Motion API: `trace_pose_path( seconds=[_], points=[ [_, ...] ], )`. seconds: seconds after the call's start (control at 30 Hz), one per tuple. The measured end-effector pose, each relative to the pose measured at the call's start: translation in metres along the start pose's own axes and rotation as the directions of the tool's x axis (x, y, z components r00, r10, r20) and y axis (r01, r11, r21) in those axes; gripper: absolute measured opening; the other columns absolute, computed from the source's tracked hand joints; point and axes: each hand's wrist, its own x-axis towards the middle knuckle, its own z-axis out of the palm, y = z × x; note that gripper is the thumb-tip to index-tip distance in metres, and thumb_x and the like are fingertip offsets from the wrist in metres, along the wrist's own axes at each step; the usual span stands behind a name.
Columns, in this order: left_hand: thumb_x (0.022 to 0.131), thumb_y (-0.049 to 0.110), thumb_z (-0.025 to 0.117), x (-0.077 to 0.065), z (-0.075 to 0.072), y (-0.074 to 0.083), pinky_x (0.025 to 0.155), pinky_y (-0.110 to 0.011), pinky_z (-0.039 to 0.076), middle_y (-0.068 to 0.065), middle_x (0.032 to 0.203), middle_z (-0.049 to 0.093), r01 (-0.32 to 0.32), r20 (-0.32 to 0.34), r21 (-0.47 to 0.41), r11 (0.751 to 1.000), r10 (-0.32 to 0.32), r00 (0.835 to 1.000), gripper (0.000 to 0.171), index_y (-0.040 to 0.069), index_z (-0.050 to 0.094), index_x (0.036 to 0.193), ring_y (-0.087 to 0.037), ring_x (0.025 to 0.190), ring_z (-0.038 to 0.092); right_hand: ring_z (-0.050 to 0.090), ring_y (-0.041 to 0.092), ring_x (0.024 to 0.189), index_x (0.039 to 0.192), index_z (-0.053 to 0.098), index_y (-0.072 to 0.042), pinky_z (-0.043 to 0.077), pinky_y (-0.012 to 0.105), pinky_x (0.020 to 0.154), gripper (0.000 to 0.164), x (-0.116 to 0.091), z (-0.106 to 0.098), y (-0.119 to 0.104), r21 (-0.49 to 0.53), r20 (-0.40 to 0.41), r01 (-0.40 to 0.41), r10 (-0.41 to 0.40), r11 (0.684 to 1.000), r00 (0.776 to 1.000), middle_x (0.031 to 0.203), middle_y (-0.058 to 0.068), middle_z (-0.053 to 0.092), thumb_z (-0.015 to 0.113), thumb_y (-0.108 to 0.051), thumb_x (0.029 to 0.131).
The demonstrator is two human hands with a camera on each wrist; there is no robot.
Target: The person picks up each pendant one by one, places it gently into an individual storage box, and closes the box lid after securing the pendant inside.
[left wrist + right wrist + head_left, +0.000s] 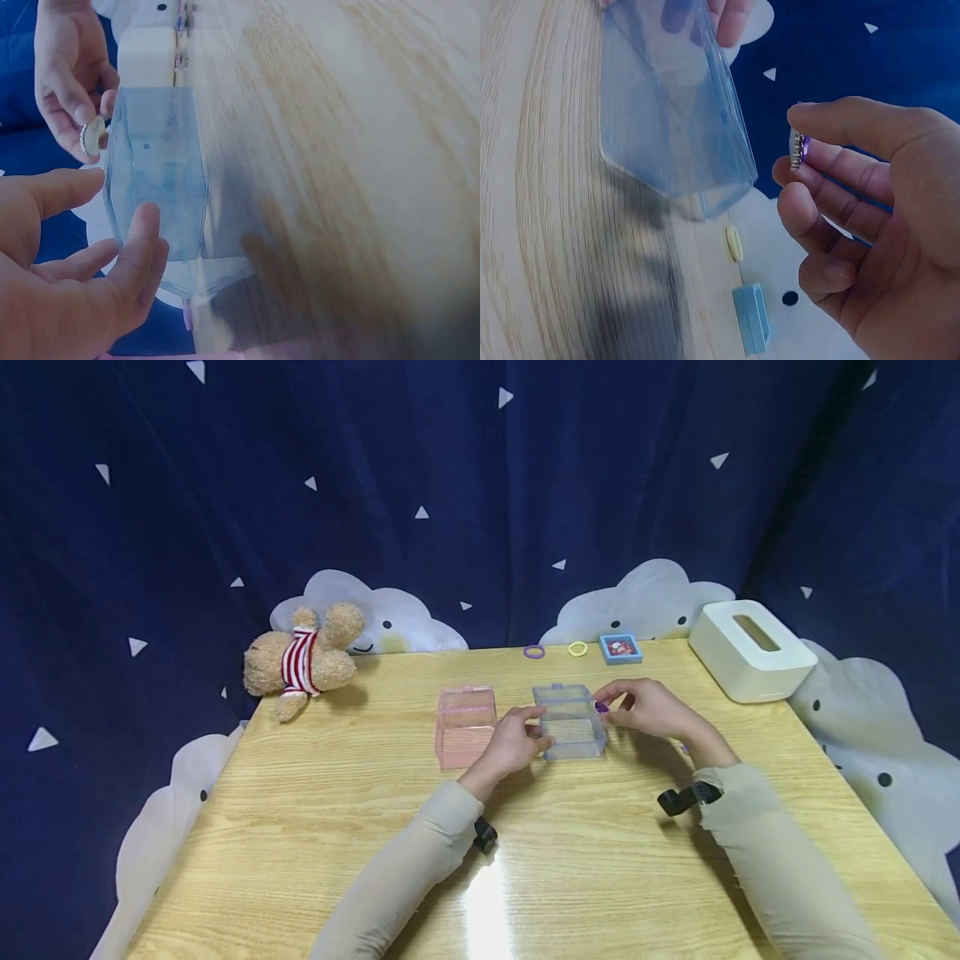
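A purple bottle cap (601, 707) with a crimped edge is pinched between thumb and fingertips of my right hand (647, 708), just right of a clear bluish plastic box (573, 751). The cap's pale inner side (93, 138) faces the left wrist view. My left hand (513, 743) is at the box's left side, its fingers spread and relaxed against the edge. Through the transparent wall, part of the left hand (735, 22) shows in the right wrist view. The box has its lid back and stands beside a similar pink box (467, 750).
Behind the boxes lie a purple ring (534, 652), a yellow ring (577, 648) and a blue framed picture (620, 649). A teddy bear (300, 660) lies at the left; a white tissue box (752, 652) stands at the right. Something small (684, 749) shows beside the right wrist.
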Motion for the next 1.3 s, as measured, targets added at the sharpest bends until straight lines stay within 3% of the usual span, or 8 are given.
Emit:
trace_pose_path(
  seconds=[0.2,0.4,0.63,0.97,1.3],
  points=[
    [0.085,0.013,0.078,0.001,0.001,0.000,0.079,-0.020,0.054,-0.017,0.131,0.058,0.003,-0.005,-0.003,1.000,-0.003,1.000,0.059,0.012,0.057,0.141,-0.023,0.107,0.067,0.056,0.017,0.071,0.115,0.072,-0.013,0.045,0.024,0.060,0.032,0.009,0.010,-0.006,0.021,0.020,0.070,-0.071,0.997,0.997,0.102,0.003,0.072,0.078,-0.016,0.084],
    [0.086,0.013,0.078,0.000,0.002,-0.001,0.079,-0.022,0.055,-0.015,0.127,0.058,0.015,0.005,-0.001,1.000,-0.015,1.000,0.059,0.012,0.056,0.142,-0.020,0.104,0.066,0.064,0.027,0.095,0.114,0.073,-0.012,0.049,0.029,0.075,0.031,0.014,0.020,-0.009,0.051,0.062,0.095,-0.098,0.994,0.993,0.106,0.002,0.075,0.079,-0.015,0.084],
    [0.087,0.014,0.077,0.000,0.002,-0.001,0.078,-0.021,0.054,-0.013,0.128,0.057,0.028,0.013,-0.002,1.000,-0.028,1.000,0.059,0.014,0.055,0.142,-0.017,0.102,0.064,0.066,0.027,0.102,0.113,0.073,-0.010,0.050,0.032,0.080,0.031,0.018,0.028,-0.008,0.039,0.109,0.123,-0.126,0.992,0.986,0.108,0.003,0.075,0.080,-0.014,0.083],
    [0.086,0.013,0.078,-0.001,0.002,0.000,0.077,-0.021,0.055,-0.014,0.131,0.057,0.016,0.004,0.004,1.000,-0.016,1.000,0.059,0.013,0.056,0.142,-0.017,0.101,0.065,0.069,0.024,0.095,0.106,0.076,-0.013,0.054,0.040,0.084,0.029,0.019,0.038,-0.009,-0.087,0.120,0.152,-0.141,0.985,0.983,0.097,-0.002,0.076,0.082,-0.016,0.078],
    [0.086,0.013,0.078,0.000,0.001,0.001,0.077,-0.019,0.054,-0.014,0.133,0.056,0.014,0.005,0.003,1.000,-0.014,1.000,0.059,0.012,0.056,0.142,-0.017,0.102,0.065,0.069,0.026,0.100,0.103,0.077,-0.015,0.053,0.046,0.093,0.028,0.023,0.040,-0.016,-0.189,0.135,0.118,-0.094,0.975,0.986,0.102,0.001,0.077,0.082,-0.016,0.076]
  ],
)
